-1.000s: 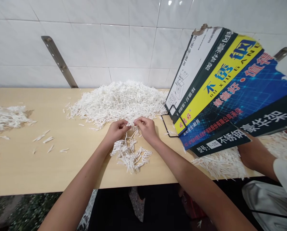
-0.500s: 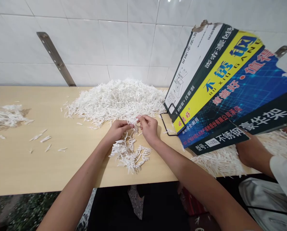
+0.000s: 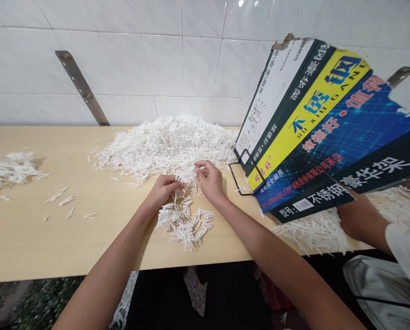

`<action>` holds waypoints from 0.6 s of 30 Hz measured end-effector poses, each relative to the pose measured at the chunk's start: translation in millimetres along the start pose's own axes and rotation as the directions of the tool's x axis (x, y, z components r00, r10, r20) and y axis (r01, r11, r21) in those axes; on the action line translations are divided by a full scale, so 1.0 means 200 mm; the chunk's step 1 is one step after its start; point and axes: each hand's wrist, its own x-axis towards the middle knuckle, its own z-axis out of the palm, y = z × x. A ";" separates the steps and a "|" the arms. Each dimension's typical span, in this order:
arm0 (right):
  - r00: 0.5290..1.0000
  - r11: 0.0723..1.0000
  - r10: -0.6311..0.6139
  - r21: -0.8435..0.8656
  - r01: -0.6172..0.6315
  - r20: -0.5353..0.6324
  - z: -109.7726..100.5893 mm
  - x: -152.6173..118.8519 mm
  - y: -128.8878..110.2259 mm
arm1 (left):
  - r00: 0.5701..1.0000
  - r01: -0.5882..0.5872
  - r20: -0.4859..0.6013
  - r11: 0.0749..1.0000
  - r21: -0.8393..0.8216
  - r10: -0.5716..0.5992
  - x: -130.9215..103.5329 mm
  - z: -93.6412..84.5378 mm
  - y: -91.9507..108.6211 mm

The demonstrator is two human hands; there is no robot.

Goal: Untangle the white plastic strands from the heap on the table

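Tease the white strands [image 3: 172,215] apart gently; left hand [image 3: 164,189] pinches them in a closed grip, right hand [image 3: 210,181] curls loosely, whether holding any I cannot tell

A white tiled wall [image 3: 122,59] bearing metal brackets [image 3: 83,89] backs the pale tabletop [image 3: 36,247].

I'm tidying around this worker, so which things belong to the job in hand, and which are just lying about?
Job in hand:
left hand, pinching white strands
right hand, beside them, grip unclear
small clump, nearer the table edge
large white pile behind, probably

Seemingly just there:
cardboard panel
wall bracket at left
loose bits at left
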 end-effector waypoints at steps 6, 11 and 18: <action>0.997 0.999 -0.034 -0.011 0.035 0.072 0.00 -0.04 -0.09 | 0.999 -0.035 -0.005 0.989 0.147 0.036 0.02 0.01 0.00; 0.958 0.999 -0.036 -0.020 0.044 0.285 0.00 -0.05 -0.09 | 0.995 -0.104 0.031 0.972 0.208 0.100 0.01 0.01 0.03; 0.999 0.999 0.042 -0.002 -0.042 0.013 0.00 -0.04 -0.02 | 0.993 -0.076 0.103 0.979 0.187 0.058 0.02 0.05 0.05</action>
